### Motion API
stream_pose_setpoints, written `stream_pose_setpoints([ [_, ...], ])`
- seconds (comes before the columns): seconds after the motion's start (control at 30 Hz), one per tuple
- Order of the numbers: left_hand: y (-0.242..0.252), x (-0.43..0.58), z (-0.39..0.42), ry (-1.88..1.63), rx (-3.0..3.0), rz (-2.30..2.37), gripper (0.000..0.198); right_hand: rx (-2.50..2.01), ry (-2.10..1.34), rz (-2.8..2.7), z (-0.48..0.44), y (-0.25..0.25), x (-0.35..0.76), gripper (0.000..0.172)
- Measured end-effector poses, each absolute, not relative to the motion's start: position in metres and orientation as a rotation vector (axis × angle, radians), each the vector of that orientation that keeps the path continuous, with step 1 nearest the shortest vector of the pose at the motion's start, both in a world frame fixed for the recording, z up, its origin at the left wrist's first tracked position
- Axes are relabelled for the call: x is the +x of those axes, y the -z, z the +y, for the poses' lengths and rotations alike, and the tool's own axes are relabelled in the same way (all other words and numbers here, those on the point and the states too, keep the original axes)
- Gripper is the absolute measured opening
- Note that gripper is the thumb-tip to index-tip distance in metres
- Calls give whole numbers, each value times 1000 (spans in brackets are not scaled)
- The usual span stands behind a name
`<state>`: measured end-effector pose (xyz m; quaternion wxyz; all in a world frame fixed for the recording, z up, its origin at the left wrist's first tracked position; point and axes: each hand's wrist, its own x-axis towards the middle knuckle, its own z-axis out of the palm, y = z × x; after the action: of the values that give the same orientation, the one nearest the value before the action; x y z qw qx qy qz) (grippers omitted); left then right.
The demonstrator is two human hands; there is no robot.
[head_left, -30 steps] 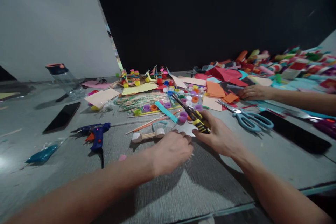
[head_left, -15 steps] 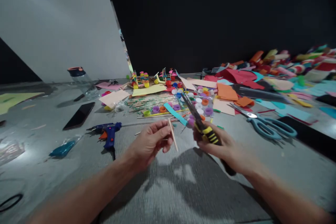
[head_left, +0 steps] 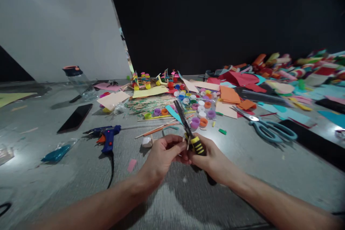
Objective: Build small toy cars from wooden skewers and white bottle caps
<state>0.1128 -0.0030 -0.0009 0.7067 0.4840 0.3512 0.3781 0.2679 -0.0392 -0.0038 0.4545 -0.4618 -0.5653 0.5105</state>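
Note:
My right hand (head_left: 212, 160) grips black scissors with yellow-and-black handles (head_left: 188, 129), blades pointing up and away. My left hand (head_left: 164, 156) is closed in a pinch on a thin wooden stick (head_left: 188, 144), held against the scissors near the handles. Both hands meet just above the grey table (head_left: 188, 201). A small stick-and-cap piece (head_left: 147, 141) lies on the table just left of my left hand.
A blue glue gun (head_left: 106, 137) with its cord lies to the left, a black phone (head_left: 75, 118) beyond it. Coloured bottle caps (head_left: 198, 109), sticks and paper scraps fill the middle. Teal scissors (head_left: 269, 127) and a dark phone (head_left: 315, 142) lie right. A clear jar (head_left: 78, 81) stands far left.
My left hand picked a stick up off the table, then brought it right to the scissors. My hands have closed together. Another person's arm at the right is gone from view.

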Motion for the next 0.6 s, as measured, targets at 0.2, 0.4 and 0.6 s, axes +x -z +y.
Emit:
stream_pose_setpoints([
  [0.2, 7, 114, -5, -840, 1108, 826, 27, -1155, -1200, -1383, -41, 5, 268, 18],
  [0.4, 7, 109, -6, -802, 1210, 829, 22, -1134, -1169, -1421, -43, 6, 268, 17],
  [0.6, 5, 103, -4, -768, 1325, 840, 18, -1136, -1102, -1434, -42, 6, 269, 21],
])
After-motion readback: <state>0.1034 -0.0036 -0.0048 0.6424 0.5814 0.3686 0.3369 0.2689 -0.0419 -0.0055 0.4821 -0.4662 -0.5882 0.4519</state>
